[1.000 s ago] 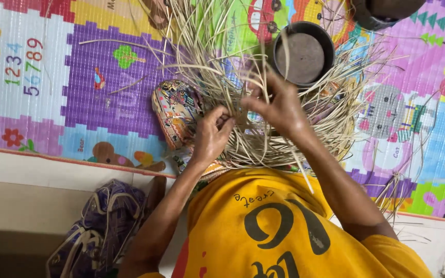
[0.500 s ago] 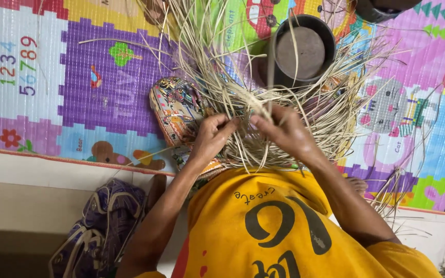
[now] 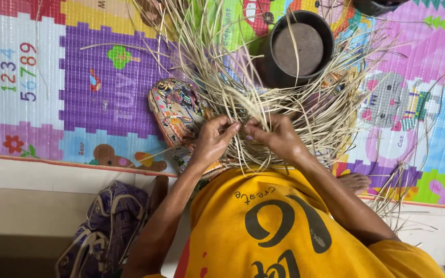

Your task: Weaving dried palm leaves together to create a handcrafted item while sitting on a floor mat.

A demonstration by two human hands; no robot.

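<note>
A tangle of pale dry straw strips [image 3: 233, 77] fans out over my lap and the colourful play mat [image 3: 104, 87]. My left hand [image 3: 213, 139] pinches strands at the middle of the bundle. My right hand [image 3: 276, 136] grips strands right beside it, the fingertips of both hands almost touching. Both arms reach forward over my yellow shirt [image 3: 269, 221]. The woven part under my hands is mostly hidden by loose strips.
A dark round pot [image 3: 297, 49] stands just beyond the straw. My knee in patterned cloth [image 3: 176, 110] lies left of my hands. A bare foot [image 3: 354, 181] shows at right. A purple patterned bag [image 3: 109, 226] lies on the pale floor at lower left.
My right hand has come down from near the pot toward my body, drawing strands with it. It now meets my left hand, which has barely moved.
</note>
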